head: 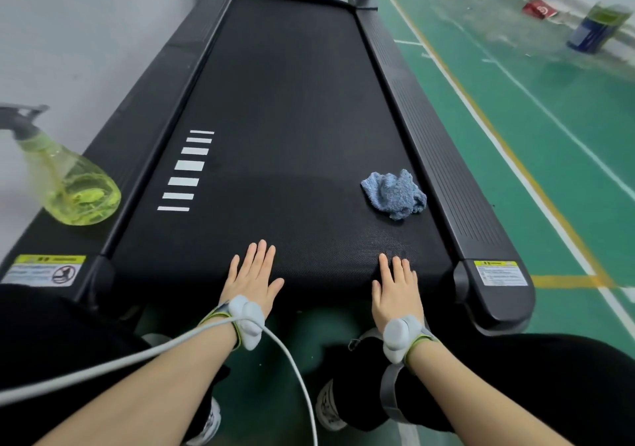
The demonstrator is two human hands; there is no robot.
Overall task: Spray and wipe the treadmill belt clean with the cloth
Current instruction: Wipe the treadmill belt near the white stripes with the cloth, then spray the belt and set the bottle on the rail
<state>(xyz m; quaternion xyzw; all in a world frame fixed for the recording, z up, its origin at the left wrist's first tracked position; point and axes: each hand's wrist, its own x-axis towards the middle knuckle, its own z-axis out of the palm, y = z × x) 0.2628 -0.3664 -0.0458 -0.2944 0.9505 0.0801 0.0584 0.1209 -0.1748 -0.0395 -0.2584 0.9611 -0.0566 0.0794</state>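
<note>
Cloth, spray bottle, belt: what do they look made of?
Cloth: blue terry-like fabric, fuzzy nap, crumpled.
Spray bottle: translucent yellow-green plastic, glossy, liquid visible inside.
Belt: black, matte, fine woven-looking texture; probably rubber or PVC.

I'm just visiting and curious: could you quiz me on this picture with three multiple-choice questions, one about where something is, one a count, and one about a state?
1. Where does the spray bottle stand?
A. on the treadmill's left side rail
B. on the green floor
C. in the person's lap

2. How many white bars are printed on the belt?
A. five
B. seven
C. ten

3. How do the left hand and right hand lie?
A. holding the bottle
B. curled into fists
C. flat, fingers straight, on the belt's near end

Answers:
1 A, the bottle's base sits on the black rail left of the belt.
2 B, seven bars count out in one column.
3 C, both palms face down, and the blue cloth lies untouched ahead of the right hand.
</note>
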